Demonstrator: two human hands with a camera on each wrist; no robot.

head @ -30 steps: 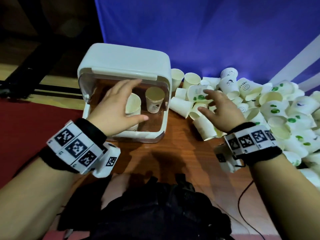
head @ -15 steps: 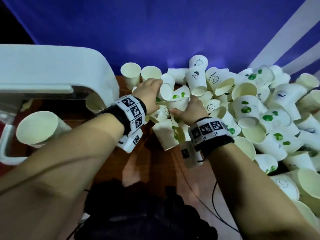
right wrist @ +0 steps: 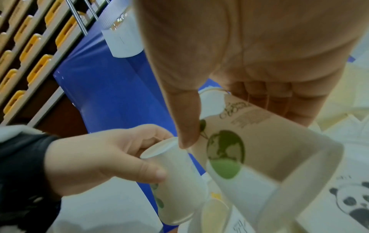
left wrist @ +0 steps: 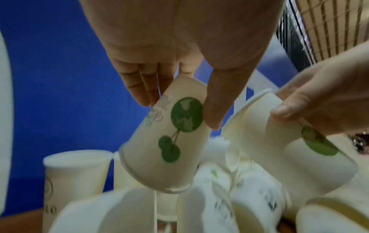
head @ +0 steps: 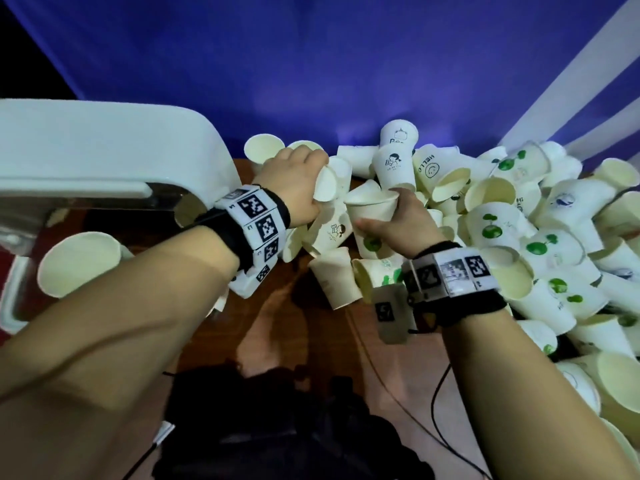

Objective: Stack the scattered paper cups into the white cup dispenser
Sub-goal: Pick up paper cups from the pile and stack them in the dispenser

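The white cup dispenser stands at the left, with a paper cup lying in its opening. Scattered paper cups are heaped at the right. My left hand pinches a green-printed cup near its base, rim pointing down, above the heap. Beside it, my right hand grips another green-printed cup, thumb on one side and fingers on the other. The two held cups are close together, mouth of the right one tilted toward the left one.
A blue cloth backdrop rises right behind the heap. The wooden tabletop shows between my forearms. A black bag and thin cables lie at the near edge.
My left hand left the dispenser opening and crossed right to the heap. Both hands have each lifted a cup. The head view turned right.
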